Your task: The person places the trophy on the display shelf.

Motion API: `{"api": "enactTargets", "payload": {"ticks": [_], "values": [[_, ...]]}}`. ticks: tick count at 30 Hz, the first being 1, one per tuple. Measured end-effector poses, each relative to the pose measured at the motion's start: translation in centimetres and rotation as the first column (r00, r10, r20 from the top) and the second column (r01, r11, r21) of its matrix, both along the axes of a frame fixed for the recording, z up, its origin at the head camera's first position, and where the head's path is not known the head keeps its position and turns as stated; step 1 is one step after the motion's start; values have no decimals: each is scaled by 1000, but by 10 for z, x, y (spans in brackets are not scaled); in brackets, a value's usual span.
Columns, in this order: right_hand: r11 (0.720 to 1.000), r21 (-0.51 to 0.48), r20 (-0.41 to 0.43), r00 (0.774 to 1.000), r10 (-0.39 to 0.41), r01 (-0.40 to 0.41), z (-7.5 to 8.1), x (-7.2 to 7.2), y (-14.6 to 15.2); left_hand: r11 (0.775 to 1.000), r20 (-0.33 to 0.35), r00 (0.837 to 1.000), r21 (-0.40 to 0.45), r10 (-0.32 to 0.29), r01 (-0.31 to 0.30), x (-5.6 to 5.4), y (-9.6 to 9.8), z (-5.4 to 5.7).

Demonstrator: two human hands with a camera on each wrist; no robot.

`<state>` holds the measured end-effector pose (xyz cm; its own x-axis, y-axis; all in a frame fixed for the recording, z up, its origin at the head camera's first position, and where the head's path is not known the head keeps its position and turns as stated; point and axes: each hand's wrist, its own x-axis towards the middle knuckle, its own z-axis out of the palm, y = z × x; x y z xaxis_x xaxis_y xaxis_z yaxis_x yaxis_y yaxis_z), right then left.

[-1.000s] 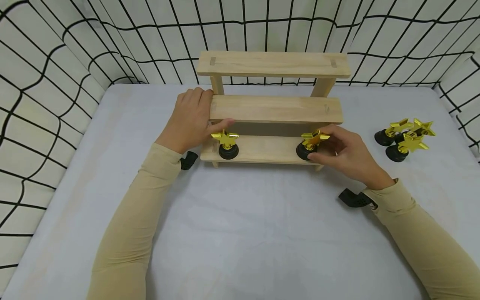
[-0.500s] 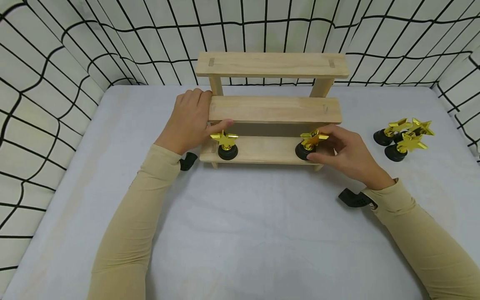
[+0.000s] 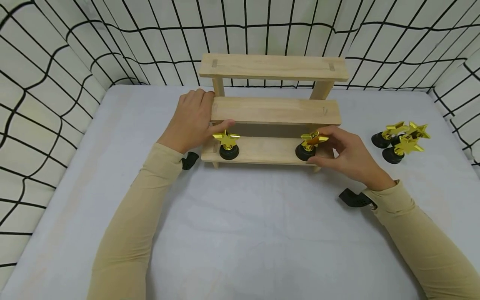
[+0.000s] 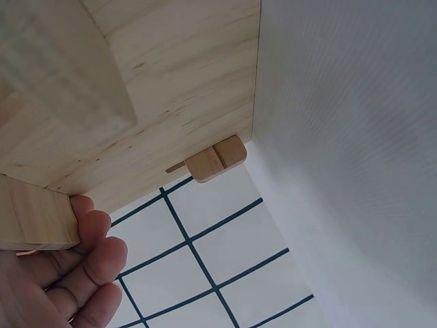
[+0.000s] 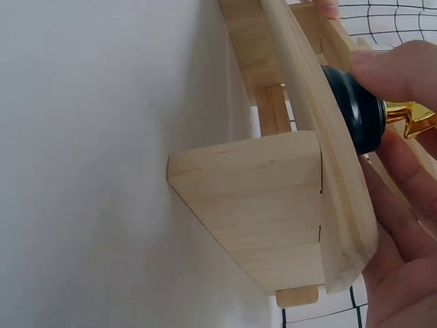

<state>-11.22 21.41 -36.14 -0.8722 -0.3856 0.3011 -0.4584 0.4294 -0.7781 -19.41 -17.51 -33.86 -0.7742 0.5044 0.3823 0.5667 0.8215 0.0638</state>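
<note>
A three-tier wooden shelf stands at the back of the table. My left hand grips the left end of its middle board; the left wrist view shows the fingers curled round the wood. On the bottom board's left end a gold star trophy stands upright on its round black base, close to my left thumb. At that board's right end, my right hand pinches another star trophy between thumb and fingers. In the right wrist view this trophy's black base sits against the board.
Several more gold star trophies stand clustered on the white tabletop, right of the shelf. Black wire grid panels rise behind the table and along both sides. A black wrist device shows below the right wrist.
</note>
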Motion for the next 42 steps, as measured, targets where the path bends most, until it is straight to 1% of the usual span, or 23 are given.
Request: {"api": "enactTargets", "payload": {"ticks": [4,9,12,16,20,25,28,32,35,39,42], "values": [[1000,21,-17,1000,12,-12,-1,-1,4,1000,-4,1000,-4,-1,1,-1,0,-1],[998,-21,-51,997,65,-66,0,-3,12,1000,7,1000,-9,18,-18,0,-2,0],[997,-26,-67,995,69,-71,3,-3,16,1000,13,1000,-8,24,-24,0,-3,1],[999,22,-83,996,26,-24,8,-4,21,1000,14,1000,-1,22,-22,0,-5,1],[999,42,-89,996,-11,15,12,-3,26,1000,20,1000,7,20,-20,0,-4,0],[998,31,-86,995,-49,52,16,0,34,1000,6,1000,6,4,-4,0,-4,-1],[997,-5,-75,995,-71,70,18,1,39,1000,-6,1000,7,-7,7,-1,-4,-2],[995,-39,-82,992,-99,96,20,2,45,1000,-28,999,12,-16,17,-1,-2,-2],[991,-26,-114,985,-130,128,23,3,48,1000,-39,999,18,-23,24,-1,-2,-2],[983,-22,-140,974,-181,180,29,6,53,1000,-25,1000,14,-17,17,0,-1,-1],[978,-43,-146,967,-206,202,32,7,57,1000,-8,1000,2,-3,3,-1,-1,0]]}}
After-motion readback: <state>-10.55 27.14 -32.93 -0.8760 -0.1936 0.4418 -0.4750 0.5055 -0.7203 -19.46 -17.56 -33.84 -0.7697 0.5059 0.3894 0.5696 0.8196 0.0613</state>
